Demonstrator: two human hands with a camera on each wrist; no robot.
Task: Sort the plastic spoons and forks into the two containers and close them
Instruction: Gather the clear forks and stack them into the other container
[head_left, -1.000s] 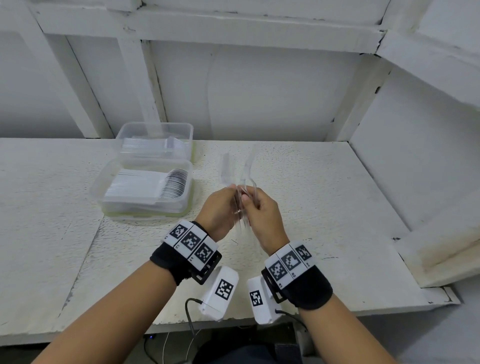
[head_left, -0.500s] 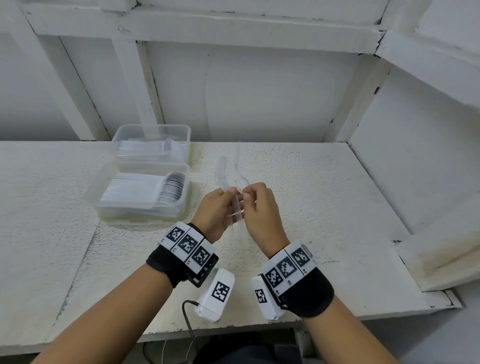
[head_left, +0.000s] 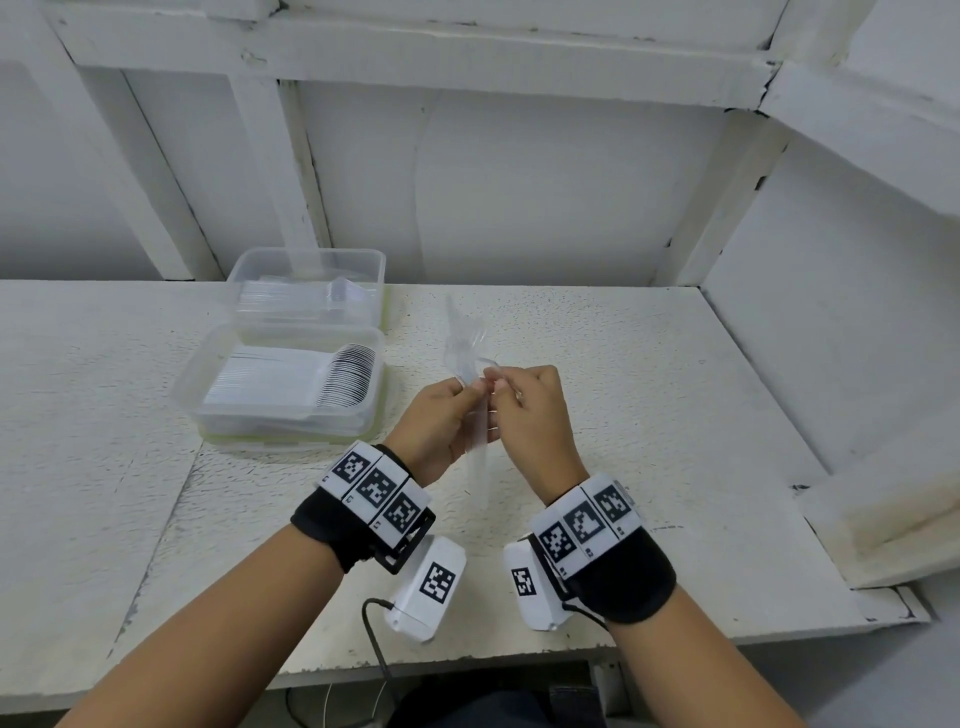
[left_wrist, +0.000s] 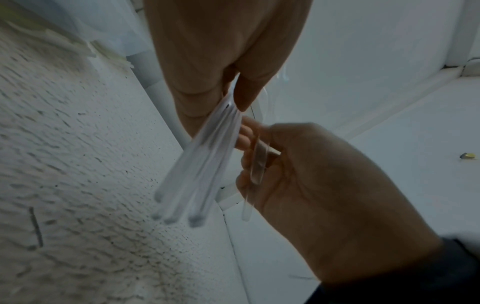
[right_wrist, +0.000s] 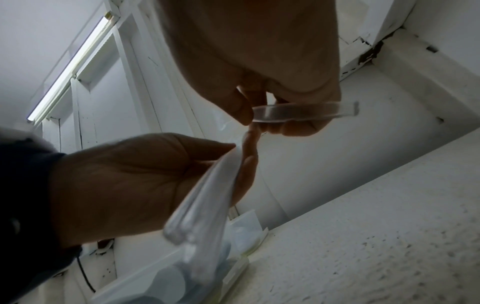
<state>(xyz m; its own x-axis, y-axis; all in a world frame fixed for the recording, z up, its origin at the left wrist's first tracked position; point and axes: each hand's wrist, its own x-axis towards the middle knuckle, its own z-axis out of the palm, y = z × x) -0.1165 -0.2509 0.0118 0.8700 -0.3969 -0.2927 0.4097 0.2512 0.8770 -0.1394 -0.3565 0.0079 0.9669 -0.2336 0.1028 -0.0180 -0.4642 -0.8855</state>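
Observation:
Both hands meet above the middle of the table. My left hand pinches a bundle of clear plastic utensils by the handles; their heads stick up past the fingers. My right hand pinches a single clear utensil, held just apart from the bundle. Spoon or fork, I cannot tell. Two clear containers stand open at the left: the near container holds a dense row of stacked utensils, and the far container holds more.
A white wall with slanted beams rises right behind the containers. A raised ledge borders the table on the right. The table's front edge runs below my wrists.
The fanned utensil heads have drawn closer together above the hands. The right hand now holds one piece apart from the left hand's bundle. The containers have not moved.

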